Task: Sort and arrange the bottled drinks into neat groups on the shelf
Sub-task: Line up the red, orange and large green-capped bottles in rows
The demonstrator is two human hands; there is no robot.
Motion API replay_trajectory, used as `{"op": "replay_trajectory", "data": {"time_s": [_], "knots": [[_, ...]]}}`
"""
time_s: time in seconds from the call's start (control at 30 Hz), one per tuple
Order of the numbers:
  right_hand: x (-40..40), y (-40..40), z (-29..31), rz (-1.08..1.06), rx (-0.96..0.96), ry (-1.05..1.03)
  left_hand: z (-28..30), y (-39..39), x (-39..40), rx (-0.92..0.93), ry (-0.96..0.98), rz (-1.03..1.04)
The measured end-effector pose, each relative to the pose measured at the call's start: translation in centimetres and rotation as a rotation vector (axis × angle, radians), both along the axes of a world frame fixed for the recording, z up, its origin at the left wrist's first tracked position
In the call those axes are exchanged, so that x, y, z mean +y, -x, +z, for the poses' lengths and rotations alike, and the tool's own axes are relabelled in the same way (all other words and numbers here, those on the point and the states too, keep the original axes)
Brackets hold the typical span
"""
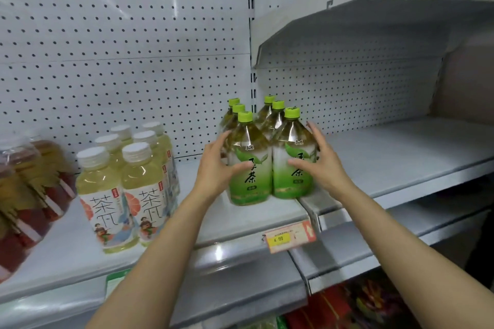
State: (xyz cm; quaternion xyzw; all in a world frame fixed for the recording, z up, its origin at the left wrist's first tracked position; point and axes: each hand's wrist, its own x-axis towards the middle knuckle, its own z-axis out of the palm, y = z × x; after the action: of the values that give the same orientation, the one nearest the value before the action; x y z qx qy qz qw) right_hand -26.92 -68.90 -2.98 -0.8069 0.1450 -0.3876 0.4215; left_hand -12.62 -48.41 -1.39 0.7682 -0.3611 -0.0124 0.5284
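Several green tea bottles with green caps stand in two rows on the grey shelf, near its front edge. My left hand curls round the left front bottle, thumb on its label. My right hand curls round the right front bottle, thumb across its label. To the left stand several pale yellow tea bottles with white caps in two rows. At the far left edge is a blurred group of red-labelled bottles.
A pegboard back wall rises behind the shelf. An upper shelf overhangs the right half. An orange price tag hangs on the front rail. Colourful packets lie on the level below.
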Motion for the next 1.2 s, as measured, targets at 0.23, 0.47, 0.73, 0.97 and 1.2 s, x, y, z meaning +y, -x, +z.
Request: {"op": "replay_trajectory", "data": {"time_s": [0.23, 0.47, 0.73, 0.97, 1.2], "knots": [[-3.3, 0.1, 0.3, 0.222, -0.016, -0.119, 0.4, 0.9, 0.3, 0.062, 0.121, 0.006], [-3.4, 0.7, -0.6, 0.35, -0.067, -0.145, -0.5, 2.7, 1.3, -0.002, 0.112, 0.033], [-6.4, -0.7, 2.2, 0.214, -0.194, -0.235, 4.7, -0.9, 0.4, -0.081, 0.234, 0.121], [-9.4, -7.4, 4.3, 0.335, 0.088, -0.261, 6.7, -5.6, -5.4, 0.037, 0.082, 0.025], [-8.9, -7.4, 3.7, 0.346, 0.123, -0.209, 5.5, -6.8, -7.3, 0.137, 0.126, 0.002]]}}
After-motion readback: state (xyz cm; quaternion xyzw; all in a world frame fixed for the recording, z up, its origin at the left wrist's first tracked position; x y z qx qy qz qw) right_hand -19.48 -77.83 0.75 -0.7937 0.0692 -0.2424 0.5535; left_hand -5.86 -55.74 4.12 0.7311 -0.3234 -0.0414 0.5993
